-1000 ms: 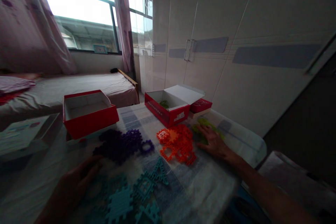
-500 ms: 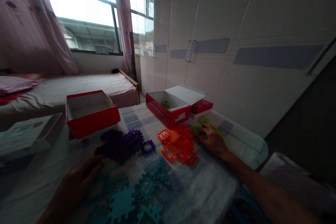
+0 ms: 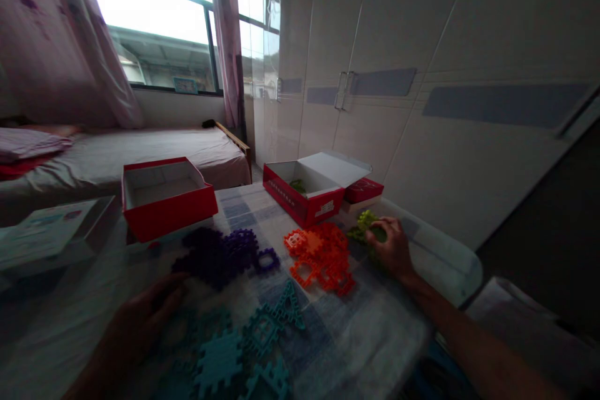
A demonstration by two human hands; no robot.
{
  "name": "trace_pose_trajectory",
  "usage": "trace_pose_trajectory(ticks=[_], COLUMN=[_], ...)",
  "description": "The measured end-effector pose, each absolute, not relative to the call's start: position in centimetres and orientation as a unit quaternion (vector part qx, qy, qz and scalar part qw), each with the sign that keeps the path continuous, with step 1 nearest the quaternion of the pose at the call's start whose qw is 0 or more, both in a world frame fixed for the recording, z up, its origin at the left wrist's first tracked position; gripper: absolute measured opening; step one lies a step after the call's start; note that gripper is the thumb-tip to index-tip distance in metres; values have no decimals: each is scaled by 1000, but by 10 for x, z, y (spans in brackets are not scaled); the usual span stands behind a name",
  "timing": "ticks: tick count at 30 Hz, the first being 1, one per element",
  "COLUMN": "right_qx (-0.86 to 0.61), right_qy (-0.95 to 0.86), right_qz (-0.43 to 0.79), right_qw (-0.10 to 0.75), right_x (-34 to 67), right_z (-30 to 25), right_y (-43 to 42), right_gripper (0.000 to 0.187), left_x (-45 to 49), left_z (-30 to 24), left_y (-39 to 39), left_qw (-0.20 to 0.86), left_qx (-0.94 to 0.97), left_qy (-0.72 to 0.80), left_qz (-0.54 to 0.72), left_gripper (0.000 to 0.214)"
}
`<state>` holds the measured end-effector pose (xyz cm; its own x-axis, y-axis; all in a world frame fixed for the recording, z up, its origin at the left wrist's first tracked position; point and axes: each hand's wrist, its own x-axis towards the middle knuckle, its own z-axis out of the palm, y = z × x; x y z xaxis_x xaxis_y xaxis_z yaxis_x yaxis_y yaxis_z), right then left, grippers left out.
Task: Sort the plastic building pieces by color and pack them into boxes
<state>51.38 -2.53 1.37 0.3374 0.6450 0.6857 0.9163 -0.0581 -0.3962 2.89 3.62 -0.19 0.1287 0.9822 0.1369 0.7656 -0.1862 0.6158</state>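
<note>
In the head view, my right hand [image 3: 392,244] pinches yellow-green interlocking toy pieces [image 3: 367,220] at the right of the table. A pile of orange interlocking pieces [image 3: 319,253] lies just left of that hand. My left hand [image 3: 145,309] rests at the lower left, thumb and fingers apart and nothing visible in them. Its fingertips are close to a dark purple pile [image 3: 220,256]. Teal pieces [image 3: 219,359] are spread on the cloth to the right of the left hand, some of them in shadow. Green bits show inside an open red box [image 3: 304,203].
Another red box [image 3: 169,212], with a white inside, stands open at the left. Beside it is a pale box with a clear cover [image 3: 56,234]. A flat red box [image 3: 363,190] sits behind the right side. A checked cloth [image 3: 356,325] covers the table; wardrobe and bed are beyond.
My right hand has risen slightly from the table and moved a little right, lifting yellow-green pieces. My left hand stays about where it was. The view has shifted slightly.
</note>
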Motion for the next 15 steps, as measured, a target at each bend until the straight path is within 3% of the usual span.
trace_pose_trajectory(ticks=[6, 10, 15], right_qx=[-659, -694, -690], right_qy=[-515, -522, -586], right_qz=[-232, -189, -123], right_qw=[497, 459, 407], right_x=[499, 469, 448], right_z=[91, 134, 133], right_y=[29, 102, 144], right_gripper=[21, 23, 32], left_x=[29, 29, 29], left_z=[-1, -2, -3], left_y=[35, 36, 35], left_qw=[197, 187, 200], left_qx=[725, 725, 724], left_qy=[597, 602, 594], left_qz=[281, 278, 289], left_gripper=[48, 47, 47])
